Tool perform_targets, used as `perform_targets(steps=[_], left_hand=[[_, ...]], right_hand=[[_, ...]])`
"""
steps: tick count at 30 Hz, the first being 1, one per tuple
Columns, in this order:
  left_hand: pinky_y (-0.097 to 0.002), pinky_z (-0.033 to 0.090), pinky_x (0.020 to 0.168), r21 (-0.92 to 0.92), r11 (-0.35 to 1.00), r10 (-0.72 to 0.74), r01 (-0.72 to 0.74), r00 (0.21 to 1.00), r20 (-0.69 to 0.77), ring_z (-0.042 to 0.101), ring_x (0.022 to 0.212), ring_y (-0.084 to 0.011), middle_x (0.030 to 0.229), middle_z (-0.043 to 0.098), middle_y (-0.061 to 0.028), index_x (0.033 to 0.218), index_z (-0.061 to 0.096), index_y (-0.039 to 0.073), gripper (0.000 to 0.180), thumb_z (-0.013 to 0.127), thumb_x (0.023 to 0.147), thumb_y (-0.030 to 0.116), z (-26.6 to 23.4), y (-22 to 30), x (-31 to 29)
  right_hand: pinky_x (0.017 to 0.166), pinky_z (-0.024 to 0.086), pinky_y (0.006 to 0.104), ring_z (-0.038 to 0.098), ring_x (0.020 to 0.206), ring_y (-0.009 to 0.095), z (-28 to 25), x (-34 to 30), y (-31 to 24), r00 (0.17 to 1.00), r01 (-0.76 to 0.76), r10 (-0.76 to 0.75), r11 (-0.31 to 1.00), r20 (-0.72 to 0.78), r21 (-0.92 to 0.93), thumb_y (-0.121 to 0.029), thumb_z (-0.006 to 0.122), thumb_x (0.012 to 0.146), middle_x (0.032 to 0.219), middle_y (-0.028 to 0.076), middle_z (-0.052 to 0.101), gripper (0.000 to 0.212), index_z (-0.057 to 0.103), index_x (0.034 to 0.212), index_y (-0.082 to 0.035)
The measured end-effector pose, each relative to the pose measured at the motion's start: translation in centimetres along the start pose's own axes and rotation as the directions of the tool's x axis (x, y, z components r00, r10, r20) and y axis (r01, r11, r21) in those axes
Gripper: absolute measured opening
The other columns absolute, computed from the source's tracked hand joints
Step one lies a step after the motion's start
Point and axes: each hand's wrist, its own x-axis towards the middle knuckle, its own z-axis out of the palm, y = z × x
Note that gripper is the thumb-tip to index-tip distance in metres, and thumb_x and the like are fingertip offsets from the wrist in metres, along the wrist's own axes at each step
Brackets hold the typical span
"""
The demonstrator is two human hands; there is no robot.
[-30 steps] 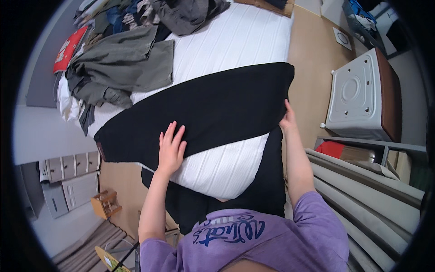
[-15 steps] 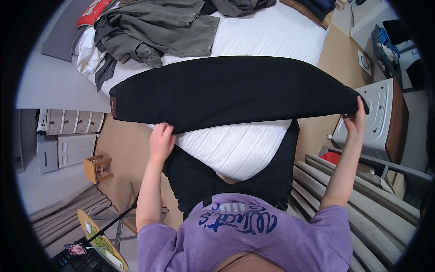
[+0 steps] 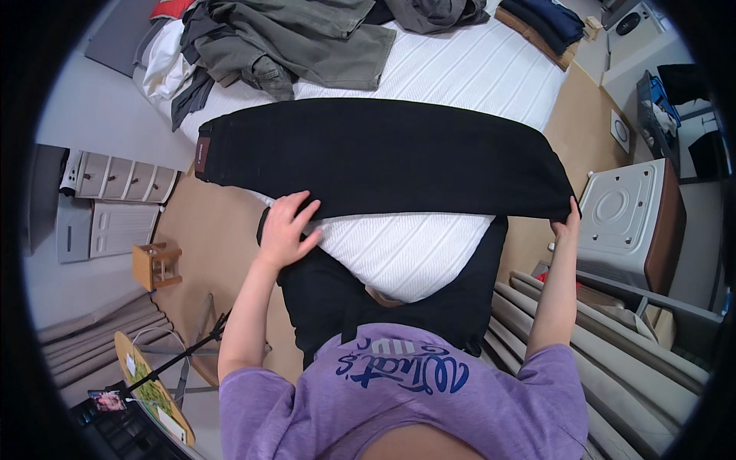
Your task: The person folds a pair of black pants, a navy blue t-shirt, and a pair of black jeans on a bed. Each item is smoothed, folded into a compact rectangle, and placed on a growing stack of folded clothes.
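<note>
A pair of black trousers [image 3: 383, 157], folded lengthwise, lies across the white quilted bed [image 3: 406, 261]. The waistband, with a brown patch, is at the left, and the leg ends are at the right. My left hand [image 3: 285, 232] rests by the near edge close to the waist half, its fingers spread and holding nothing. At the far right end, my right hand [image 3: 566, 224] grips the leg hems, thumb on top and fingers partly hidden beneath the cloth. That end hangs past the bed's edge.
Grey-green garments [image 3: 314, 50] are heaped at the back left of the bed, with folded dark clothes [image 3: 548, 34] at the back right. A white-topped cabinet [image 3: 625, 215] stands at the right, above beige curtains [image 3: 537, 326]. On the left are a wooden stool [image 3: 157, 264] and drawers [image 3: 126, 178].
My right hand has drawn the trouser leg ends inward and nearer to me. The fingers of my left hand have loosened from the near edge and spread. The whole view has shifted slightly.
</note>
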Motion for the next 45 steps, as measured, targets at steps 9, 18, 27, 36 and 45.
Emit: perform_targets(steps=[9, 18, 27, 36, 45], left_hand=[[-0.0561, 0.032, 0.121, -0.126, 0.988, 0.09, -0.091, 0.996, -0.013, 0.039, 0.15, -0.0377, 0.16, 0.043, -0.0177, 0.15, 0.054, 0.011, 0.058, 0.067, 0.097, 0.032, 8.1, 6.9, 13.5], [-0.0625, 0.042, 0.11, 0.146, 0.988, -0.063, 0.055, 0.997, 0.052, 0.058, 0.129, -0.0309, 0.135, 0.063, -0.0116, 0.131, 0.065, 0.014, 0.033, 0.065, 0.099, 0.023, 9.3, -4.6, 24.2], [-0.0482, 0.051, 0.083, -0.108, 0.993, -0.017, 0.045, 0.969, 0.247, 0.065, 0.099, -0.0406, 0.099, 0.067, -0.0177, 0.106, 0.061, 0.005, 0.019, 0.068, 0.097, 0.02, 6.8, -11.4, 25.9], [-0.0469, 0.049, 0.088, -0.008, 0.996, -0.092, 0.093, 0.992, 0.088, 0.065, 0.104, -0.0343, 0.105, 0.069, -0.0115, 0.112, 0.06, 0.01, 0.02, 0.065, 0.098, 0.023, 9.2, -11.1, 25.3], [-0.0456, 0.042, 0.116, -0.307, 0.928, 0.155, -0.211, 0.969, -0.194, 0.051, 0.138, -0.0379, 0.148, 0.053, -0.0199, 0.14, 0.06, 0.004, 0.056, 0.076, 0.088, 0.019, 11.5, 4.0, 23.3]], right_hand=[[0.086, 0.062, 0.0427, 0.075, 0.097, 0.028, 1.2, -2.3, -3.3, 0.939, 0.333, -0.325, 0.94, 0.107, -0.068, -0.027, 0.076, 0.095, 0.109, 0.009, 0.077, 0.034, 0.07, 0.118, -0.003], [0.096, 0.057, 0.0397, 0.071, 0.107, 0.025, -0.2, -4.5, -5.4, 0.942, 0.027, -0.021, 1.0, 0.335, -0.015, -0.019, 0.073, 0.096, 0.116, 0.011, 0.075, 0.028, 0.071, 0.118, -0.002], [0.098, 0.055, 0.0399, 0.072, 0.106, 0.024, -0.3, -1.1, -7.3, 0.93, -0.047, 0.168, 0.937, 0.328, -0.345, -0.025, 0.077, 0.092, 0.117, 0.009, 0.076, 0.031, 0.074, 0.116, -0.005], [0.092, 0.058, 0.0341, 0.072, 0.102, 0.019, -1.9, 2.2, -3.7, 0.971, 0.175, 0.005, 0.674, 0.241, -0.718, -0.026, 0.07, 0.1, 0.119, 0.009, 0.074, 0.04, 0.065, 0.134, -0.006], [0.122, 0.038, 0.0452, 0.05, 0.142, 0.034, 7.2, -10.9, -10.3, 0.68, 0.418, -0.252, 0.905, 0.689, -0.082, -0.006, 0.058, 0.094, 0.154, 0.022, 0.049, 0.072, 0.036, 0.162, -0.009]])
